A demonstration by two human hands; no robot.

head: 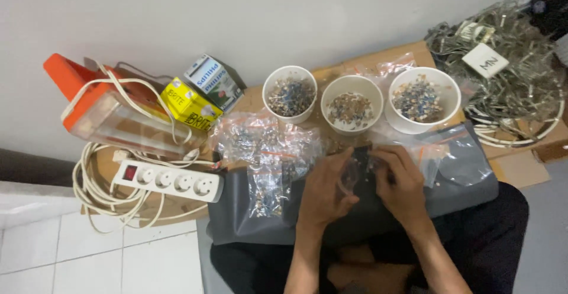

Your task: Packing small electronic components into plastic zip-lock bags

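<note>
Small clear plastic bag (355, 173) sits pinched between both hands above the dark grey sheet (248, 211) on the person's lap, held up close, likely so its tiny contents stay in. Left hand (324, 190) has its fingers (346, 159) closed on the bag's near edge; right hand (402, 181) clamps the other side, fingers curled together. Three white paper cups (290, 93) of small mixed parts stand just beyond, with filled clear bags (266, 146) to the left.
</note>
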